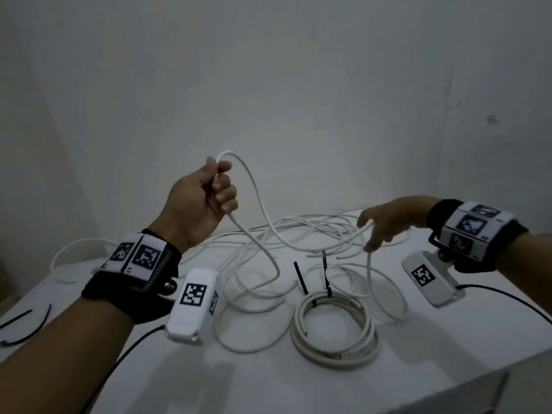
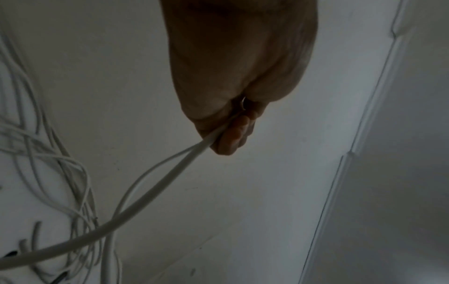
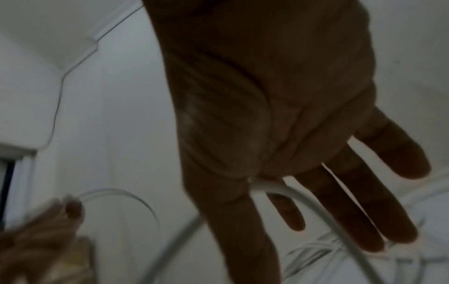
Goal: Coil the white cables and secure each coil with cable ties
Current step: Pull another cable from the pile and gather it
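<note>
Currently, left hand grip: the left hand [image 1: 203, 201], left of centre in the head view, is curled into a fist round a loop of the white cable [image 1: 263, 216]; the loop arches out above the thumb and two strands leave the fist at its lower side.
Left wrist view: two strands of the same cable [image 2: 170, 176] exit between palm and fingertips [image 2: 233, 138] and run toward the lower left of the frame.
Right hand grip: the right hand [image 1: 388, 222], right of centre in the head view, is spread with straight fingers; the cable passes between thumb and index finger and rests on them without being clasped.
Right wrist view: the palm [image 3: 267, 115] faces the camera, fingers extended; the cable [image 3: 303, 198] crosses behind the finger bases.
Cable run: from the left fist the strand sags, then rises to the right hand, then drops to the table [image 1: 448, 354].
Loose cables: a tangled white heap [image 1: 298, 231] lies at frame centre, on the table's far side.
Finished coil: a bound coil [image 1: 334, 333] lies at lower centre, with two black cable ties [image 1: 327, 276] standing up from its far edge.
Spare ties: dark strips [image 1: 27, 327] lie at the left edge of the frame.
Background: a plain wall [image 1: 268, 70].
</note>
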A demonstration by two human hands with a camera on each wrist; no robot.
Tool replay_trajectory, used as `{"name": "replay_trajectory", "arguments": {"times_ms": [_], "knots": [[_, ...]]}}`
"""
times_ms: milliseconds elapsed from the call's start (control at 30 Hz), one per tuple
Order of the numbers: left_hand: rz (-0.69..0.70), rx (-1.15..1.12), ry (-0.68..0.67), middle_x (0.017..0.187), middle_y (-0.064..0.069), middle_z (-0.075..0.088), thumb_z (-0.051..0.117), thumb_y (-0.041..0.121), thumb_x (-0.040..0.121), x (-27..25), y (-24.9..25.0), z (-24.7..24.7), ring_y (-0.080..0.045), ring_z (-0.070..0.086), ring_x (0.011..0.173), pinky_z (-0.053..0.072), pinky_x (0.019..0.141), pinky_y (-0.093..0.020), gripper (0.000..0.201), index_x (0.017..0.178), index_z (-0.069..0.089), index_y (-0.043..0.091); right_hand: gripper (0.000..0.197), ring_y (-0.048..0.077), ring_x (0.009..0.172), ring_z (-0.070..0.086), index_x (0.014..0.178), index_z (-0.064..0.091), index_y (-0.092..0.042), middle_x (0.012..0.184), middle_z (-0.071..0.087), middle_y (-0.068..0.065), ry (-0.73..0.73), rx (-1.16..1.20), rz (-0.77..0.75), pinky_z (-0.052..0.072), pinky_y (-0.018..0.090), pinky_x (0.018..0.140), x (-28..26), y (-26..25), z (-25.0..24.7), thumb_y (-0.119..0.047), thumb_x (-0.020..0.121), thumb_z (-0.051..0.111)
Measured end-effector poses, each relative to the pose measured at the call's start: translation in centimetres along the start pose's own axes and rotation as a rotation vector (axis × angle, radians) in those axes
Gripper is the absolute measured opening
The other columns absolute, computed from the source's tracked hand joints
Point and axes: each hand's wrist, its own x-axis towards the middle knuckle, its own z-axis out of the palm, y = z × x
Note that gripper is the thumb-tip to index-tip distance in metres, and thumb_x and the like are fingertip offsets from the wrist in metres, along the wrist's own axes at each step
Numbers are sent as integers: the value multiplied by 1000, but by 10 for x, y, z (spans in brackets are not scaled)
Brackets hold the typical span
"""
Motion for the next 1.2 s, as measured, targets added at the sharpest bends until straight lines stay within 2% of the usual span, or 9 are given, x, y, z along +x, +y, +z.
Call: {"name": "replay_trajectory", "arguments": {"times_ms": [133, 333, 433, 533, 700, 833, 1033, 1133, 1200], "knots": [[4, 182, -77, 55, 4, 34, 37, 31, 102, -9, -5, 9, -10, 33, 44, 33, 40, -20, 29, 94, 54, 10, 88, 14, 136, 35, 140, 35, -33, 147, 40, -3, -97, 492, -407, 22, 35, 116, -36, -25, 1, -48, 65, 78], [-42, 383, -274, 54, 3, 31, 44, 37, 95, -19, -19, 25, -10, 29, 42, 29, 40, -20, 27, 93, 55, 13, 69, 13, 117, 50, 140, 33, -17, 131, 51, 3, 181, 890, -695, 38, 25, 92, -34, -97, 12, -40, 84, 67], [-47, 409, -297, 53, 4, 28, 47, 39, 89, -21, -13, 21, -8, 24, 40, 20, 39, -18, 26, 89, 56, 14, 39, 14, 82, 50, 110, 42, -17, 95, 53, 2, 621, 919, -666, 40, 26, 65, -17, -107, 6, -37, 86, 66], [-42, 470, -311, 53, 4, 29, 47, 38, 90, -23, -9, 16, -8, 23, 40, 18, 41, -18, 26, 90, 55, 13, 51, 13, 87, 48, 106, 40, -18, 103, 48, 0, 1048, 630, -772, 40, 22, 69, -23, -102, -14, -35, 74, 76], [-13, 606, -340, 49, 1, 37, 56, 33, 84, -26, -17, 13, -13, 31, 40, 26, 39, -20, 25, 71, 49, 12, 13, -1, 56, 48, 75, 58, -15, 61, 58, -13, 520, 311, -848, 37, 15, 55, -40, -114, -29, -15, 87, 53], [-23, 773, -301, 50, -6, 51, 64, 21, 87, -26, -40, -17, -18, 48, 48, 49, 60, -32, 30, 60, 51, 14, 8, 0, 46, 42, 63, 55, -12, 44, 49, -17, 804, 686, -905, 29, 12, 48, -36, -94, -57, -12, 69, 49], [-150, 1163, -26, 103, -10, 68, 36, 64, 83, -23, -69, -69, -29, 59, 108, 40, 81, -24, 66, 91, 67, 6, 20, 5, 43, 39, 50, 55, -24, 42, 48, -10, 1190, 987, -749, 28, 25, 47, -45, -29, -93, -11, 63, 50], [-195, 1078, 40, 144, -21, 42, 26, 68, 90, -13, -65, -65, -34, 41, 132, 31, 111, -41, 87, 139, 33, -4, 17, 10, 57, 56, 64, 62, -19, 61, 62, -5, 798, 447, -481, 42, 30, 62, -34, -12, -71, -20, 81, 61], [-107, 1077, 3, 141, -16, 44, 26, 63, 95, -2, -59, -59, -28, 42, 130, 28, 112, -44, 75, 136, 33, 0, 12, 18, 84, 62, 79, 65, -22, 93, 70, 4, 467, 27, -242, 47, 32, 79, -29, -13, -49, -34, 78, 68]]}}
